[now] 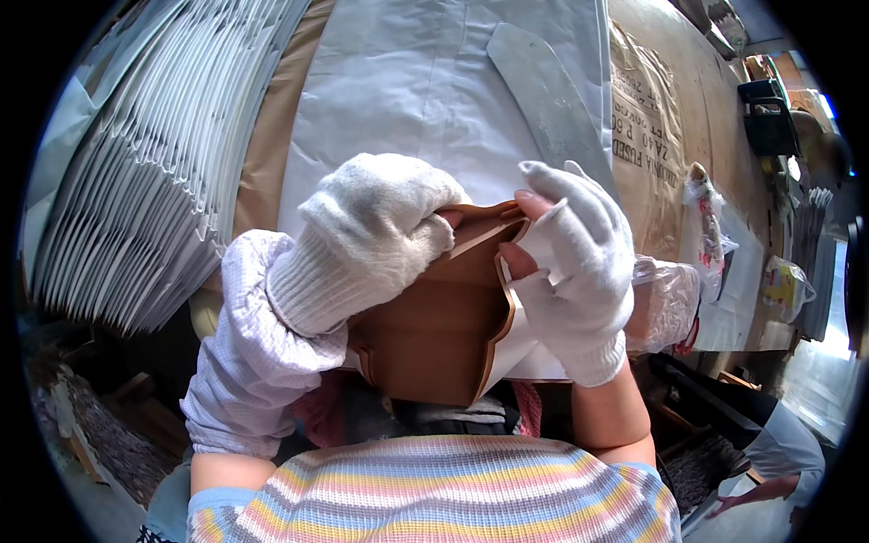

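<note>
A brown paper bag (434,335) with a pale outer side is held up in front of my chest, its wavy, layered edges showing. My left hand (385,226), in a white knit glove, is closed on its upper left edge; most of those fingers are hidden by the glove and the paper. My right hand (575,262), gloved with bare thumb and fingertip showing, grips the upper right edge between thumb and forefinger. The other fingers of that hand stand raised off the paper. Beneath the bag lies a white paper sheet (389,100) on the table.
A thick stack of folded white paper bags (145,199) fans out at the left. A flat grey curved plate (552,90) lies ahead. On the right are printed brown paper (647,136), a clear plastic bag (670,303) and a dark crate (769,118). A person's arm (760,493) shows at lower right.
</note>
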A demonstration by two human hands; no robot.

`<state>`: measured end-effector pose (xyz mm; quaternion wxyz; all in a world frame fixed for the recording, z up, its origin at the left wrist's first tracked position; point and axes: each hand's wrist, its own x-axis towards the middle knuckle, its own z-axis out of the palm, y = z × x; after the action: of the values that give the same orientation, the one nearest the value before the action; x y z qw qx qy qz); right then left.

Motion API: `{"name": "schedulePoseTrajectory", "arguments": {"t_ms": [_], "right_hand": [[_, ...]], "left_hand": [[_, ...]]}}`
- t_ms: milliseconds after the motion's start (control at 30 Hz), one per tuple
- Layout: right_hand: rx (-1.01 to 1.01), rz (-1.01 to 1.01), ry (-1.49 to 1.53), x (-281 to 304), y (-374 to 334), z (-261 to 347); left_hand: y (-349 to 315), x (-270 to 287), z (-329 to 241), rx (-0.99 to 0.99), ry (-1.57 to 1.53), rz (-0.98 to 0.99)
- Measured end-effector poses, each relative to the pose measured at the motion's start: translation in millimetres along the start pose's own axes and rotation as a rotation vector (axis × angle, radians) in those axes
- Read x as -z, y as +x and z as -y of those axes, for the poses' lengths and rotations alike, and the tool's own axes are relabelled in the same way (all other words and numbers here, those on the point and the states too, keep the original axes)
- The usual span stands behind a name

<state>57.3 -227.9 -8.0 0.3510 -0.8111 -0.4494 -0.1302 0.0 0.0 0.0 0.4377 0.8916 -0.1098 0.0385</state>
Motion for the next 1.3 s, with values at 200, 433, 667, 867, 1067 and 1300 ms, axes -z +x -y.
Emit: {"name": "schedulePoseTrajectory", "arguments": {"t_ms": [200,433,667,867,1067,1300], "right_hand": [[-0.074,0.114,0.057,7.6,17.0,2.1],[-0.076,0.179,0.035,4.7,20.2,-6.8],[-0.045,0.064,0.085,2.5,12.4,-8.5],[-0.060,0.120,0.011,5.8,19.7,-2.6],[-0.117,0.178,0.049,3.0,21.3,-4.2],[0.056,0.259,-0.047,0.9,39.2,-11.2]], "left_hand": [[-2.3,0.7,0.1,-0.015,0.002,-0.001],[-3.2,0.9,-1.9,-0.027,0.035,0.001],[-2.2,0.6,-4.8,-0.006,0.011,0.000],[-3.6,0.7,-3.3,-0.003,0.027,-0.002],[-2.9,-0.4,-3.3,-0.026,0.069,0.008],[-2.1,-0.4,-6.2,-0.043,0.109,0.019]]}}
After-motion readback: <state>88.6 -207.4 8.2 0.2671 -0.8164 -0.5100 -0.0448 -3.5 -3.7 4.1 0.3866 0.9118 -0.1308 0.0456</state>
